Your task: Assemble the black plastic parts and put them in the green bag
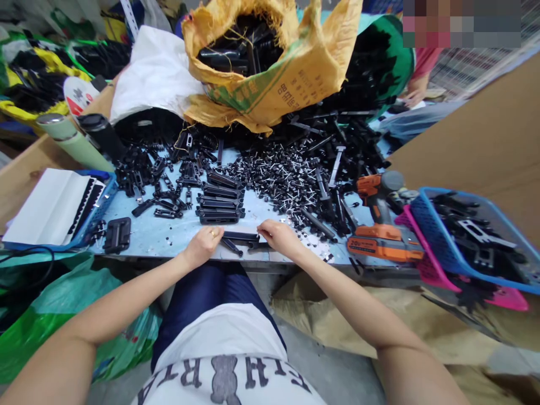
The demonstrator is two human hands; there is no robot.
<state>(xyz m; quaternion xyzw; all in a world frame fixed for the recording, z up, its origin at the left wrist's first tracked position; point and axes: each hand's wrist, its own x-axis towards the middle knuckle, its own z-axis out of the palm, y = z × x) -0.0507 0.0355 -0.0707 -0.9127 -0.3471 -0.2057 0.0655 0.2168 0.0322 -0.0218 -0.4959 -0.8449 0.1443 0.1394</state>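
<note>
A long black plastic bar (241,236) lies level at the front edge of the table, between my two hands. My left hand (205,245) is closed around the bar's left end. At its right end my right hand (277,235) pinches with thumb and fingertips; what sits in that pinch is too small to make out. Under the bar, a slim black arm-like part (232,246) points toward me. Just beyond my hands, several similar black bars (219,205) lie stacked in a row. A heap of small screws or pins (282,174) spreads behind them.
An orange cordless drill (382,242) lies at right, beside a blue basket (476,281) of black parts. An orange woven sack (291,84) stands at the back. A blue tray (95,216), a green flask (73,140) and loose black parts (141,174) are left. Another person's hand (415,93) shows far right.
</note>
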